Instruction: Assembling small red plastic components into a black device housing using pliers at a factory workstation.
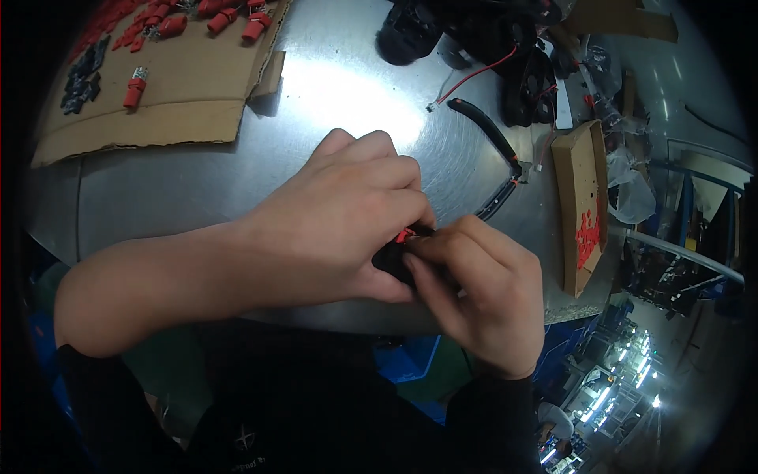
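My left hand (347, 209) is curled around a small black part (392, 261), which the fingers mostly cover. A small red piece (405, 235) shows at the top of that part, between the two hands. The fingertips of my right hand (493, 292) are pinched together against the red piece. How the piece sits on the black part is hidden. Just beyond my hands, black-handled pliers (491, 141) lie on the metal table (174, 186) with their handles spread.
At the far left, a cardboard sheet (185, 118) carries several red connectors (134, 91) and a pile of black pieces (83, 79). To the right stands a cardboard tray (570, 213) with small red pieces (588, 237). Black parts with wires (525, 79) crowd the far side.
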`<action>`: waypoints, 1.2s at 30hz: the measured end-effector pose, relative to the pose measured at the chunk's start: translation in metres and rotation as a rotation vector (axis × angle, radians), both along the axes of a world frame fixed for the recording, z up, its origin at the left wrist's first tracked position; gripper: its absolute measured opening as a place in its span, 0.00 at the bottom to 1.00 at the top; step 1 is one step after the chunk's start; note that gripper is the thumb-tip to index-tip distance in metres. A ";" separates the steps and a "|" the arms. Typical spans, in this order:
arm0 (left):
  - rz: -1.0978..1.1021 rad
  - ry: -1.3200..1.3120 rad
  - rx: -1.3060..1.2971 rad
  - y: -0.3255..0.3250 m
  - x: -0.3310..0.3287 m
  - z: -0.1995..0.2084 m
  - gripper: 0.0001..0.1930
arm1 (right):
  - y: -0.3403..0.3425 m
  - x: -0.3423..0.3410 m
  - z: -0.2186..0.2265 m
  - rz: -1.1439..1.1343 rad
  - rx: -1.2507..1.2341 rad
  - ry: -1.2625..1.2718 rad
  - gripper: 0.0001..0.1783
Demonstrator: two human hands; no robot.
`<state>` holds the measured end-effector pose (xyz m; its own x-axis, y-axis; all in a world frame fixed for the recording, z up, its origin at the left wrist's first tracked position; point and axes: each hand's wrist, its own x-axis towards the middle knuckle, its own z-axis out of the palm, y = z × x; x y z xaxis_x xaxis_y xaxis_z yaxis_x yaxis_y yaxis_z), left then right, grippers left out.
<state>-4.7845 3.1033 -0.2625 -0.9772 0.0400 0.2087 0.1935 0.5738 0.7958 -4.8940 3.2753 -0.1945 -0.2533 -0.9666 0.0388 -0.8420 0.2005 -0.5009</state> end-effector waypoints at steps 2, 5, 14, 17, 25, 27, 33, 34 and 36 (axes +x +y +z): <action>-0.003 0.003 -0.008 -0.001 0.000 -0.001 0.23 | -0.002 0.002 0.009 -0.070 0.123 -0.122 0.10; 0.022 0.019 0.000 0.000 -0.001 -0.004 0.27 | 0.003 0.003 0.015 -0.161 0.213 -0.314 0.13; 0.021 0.089 -0.011 -0.001 0.001 -0.005 0.29 | 0.027 -0.119 -0.001 0.151 0.171 -0.182 0.53; 0.036 0.092 -0.014 0.000 0.002 -0.006 0.31 | 0.024 -0.117 -0.008 0.163 0.305 0.022 0.57; 0.047 0.115 -0.036 -0.002 0.004 -0.004 0.28 | -0.009 -0.101 -0.040 0.052 -0.079 0.263 0.43; 0.069 0.111 -0.036 -0.003 0.006 -0.003 0.28 | -0.002 -0.105 -0.052 -0.189 -0.087 0.131 0.40; 0.152 0.142 -0.059 0.001 0.006 -0.007 0.26 | 0.024 -0.088 0.000 -0.244 -1.091 -0.909 0.40; 0.147 0.136 -0.066 0.001 0.007 -0.008 0.26 | 0.019 -0.066 0.012 -0.213 -1.155 -0.831 0.41; 0.155 0.127 -0.051 0.000 0.007 -0.008 0.26 | 0.004 -0.024 0.020 -0.033 -1.124 -0.865 0.44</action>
